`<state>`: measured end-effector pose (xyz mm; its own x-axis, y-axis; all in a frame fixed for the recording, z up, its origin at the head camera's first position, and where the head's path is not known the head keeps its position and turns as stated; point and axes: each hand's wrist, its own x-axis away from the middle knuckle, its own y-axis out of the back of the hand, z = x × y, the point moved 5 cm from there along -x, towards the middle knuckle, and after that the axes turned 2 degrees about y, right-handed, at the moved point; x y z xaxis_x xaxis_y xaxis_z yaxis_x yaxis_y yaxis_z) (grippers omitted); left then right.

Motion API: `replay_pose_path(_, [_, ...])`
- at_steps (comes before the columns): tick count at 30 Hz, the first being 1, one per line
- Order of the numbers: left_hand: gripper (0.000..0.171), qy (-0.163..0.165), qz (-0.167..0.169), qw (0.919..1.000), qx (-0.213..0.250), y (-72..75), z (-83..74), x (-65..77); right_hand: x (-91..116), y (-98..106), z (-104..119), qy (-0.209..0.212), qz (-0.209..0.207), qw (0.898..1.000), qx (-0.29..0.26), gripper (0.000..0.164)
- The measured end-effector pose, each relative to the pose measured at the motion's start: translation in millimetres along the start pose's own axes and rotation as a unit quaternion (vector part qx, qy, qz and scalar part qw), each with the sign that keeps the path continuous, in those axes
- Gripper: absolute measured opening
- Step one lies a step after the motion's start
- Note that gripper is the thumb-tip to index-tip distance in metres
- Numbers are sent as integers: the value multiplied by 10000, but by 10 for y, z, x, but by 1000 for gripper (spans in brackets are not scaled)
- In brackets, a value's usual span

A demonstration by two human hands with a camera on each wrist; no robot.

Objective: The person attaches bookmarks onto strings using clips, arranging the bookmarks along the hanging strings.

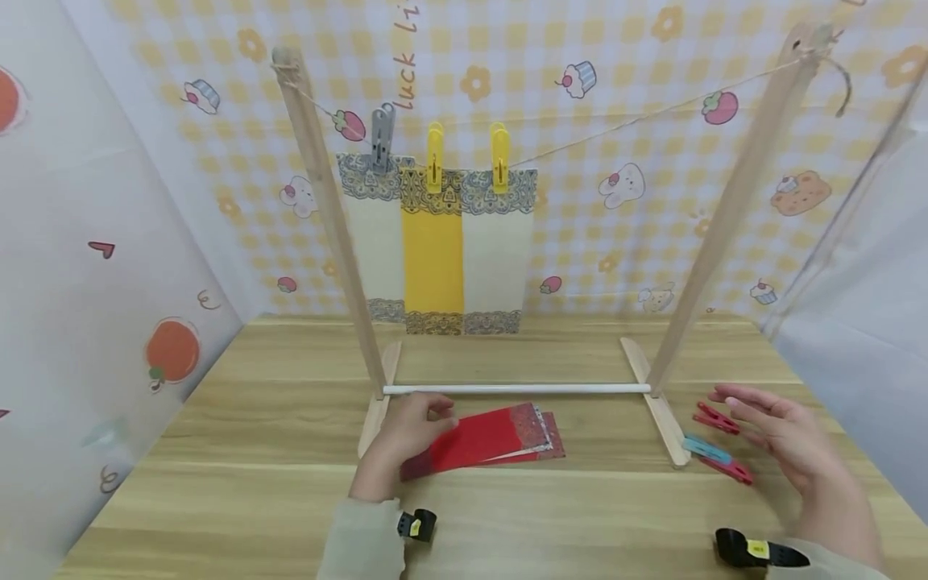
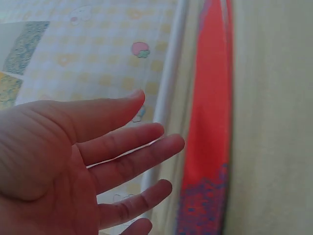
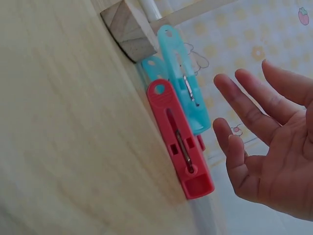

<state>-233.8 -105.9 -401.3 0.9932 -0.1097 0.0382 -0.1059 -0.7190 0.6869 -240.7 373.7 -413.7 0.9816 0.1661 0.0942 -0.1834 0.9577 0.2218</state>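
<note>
My left hand [image 1: 416, 427] hovers at the left end of a small stack of patterned-edge cards, a red card [image 1: 478, 439] on top. Its fingers [image 2: 142, 159] are spread loosely in the left wrist view, and nothing is between them. On the right, my right hand [image 1: 790, 435] is held beside several clothespins, fingers relaxed and holding nothing. Nearest it are a red clothespin [image 1: 718, 419], a blue clothespin [image 1: 705, 448] and another red clothespin [image 1: 734, 470]. The right wrist view shows the blue clothespin [image 3: 185, 81] leaning beside a red one [image 3: 181, 139], apart from the fingers.
A wooden rack with a left post [image 1: 329, 209], a right post [image 1: 732, 217] and a white crossbar [image 1: 515, 389] stands behind. From its string [image 1: 616, 126] hang two cream cards and a yellow card [image 1: 432, 262], under a grey clothespin [image 1: 381, 141] and two yellow ones.
</note>
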Motion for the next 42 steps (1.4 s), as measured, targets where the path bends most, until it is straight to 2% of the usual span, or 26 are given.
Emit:
replay_pose_path(3, [28, 152, 2, 9998, -130, -1, 22, -16, -44, -16, 8, -59, -57, 9984, 568, 33])
replay_pose_path(7, [31, 158, -20, 9994, -292, 1, 6, -28, -86, -30, 0, -219, -87, 9942, 1053, 38])
replay_pose_path(12, [39, 182, 157, 9976, -646, -34, -38, -13, -72, -30, -30, -477, 7, 9898, 1340, 34])
replay_pose_path(17, [47, 297, 328, 9944, -955, -68, -81, 32, -62, -52, -34, -535, 275, 9834, 1713, 50])
replay_pose_path(20, [48, 469, 246, 9934, -1017, -64, -80, 41, -69, -75, -19, -515, 440, 9826, 1729, 57])
replay_pose_path(25, [49, 722, 63, 9923, -1002, -46, -58, 48, -81, -88, 41, -527, 579, 9754, 2062, 59])
replay_pose_path(30, [55, 686, 201, 9909, -1143, -68, -52, 81, -80, -99, 72, -518, 713, 9684, 2333, 57])
replay_pose_path(33, [62, 661, 329, 9885, -1317, -90, -48, 102, -69, -117, 69, -357, 788, 9656, 2454, 55])
replay_pose_path(36, [66, 615, 465, 9859, -1482, -107, -49, 113, -56, -138, 64, -159, 841, 9647, 2492, 53])
replay_pose_path(42, [71, 416, 555, 9843, -1624, -118, -63, 136, -47, -135, 59, -47, 734, 9646, 2532, 52])
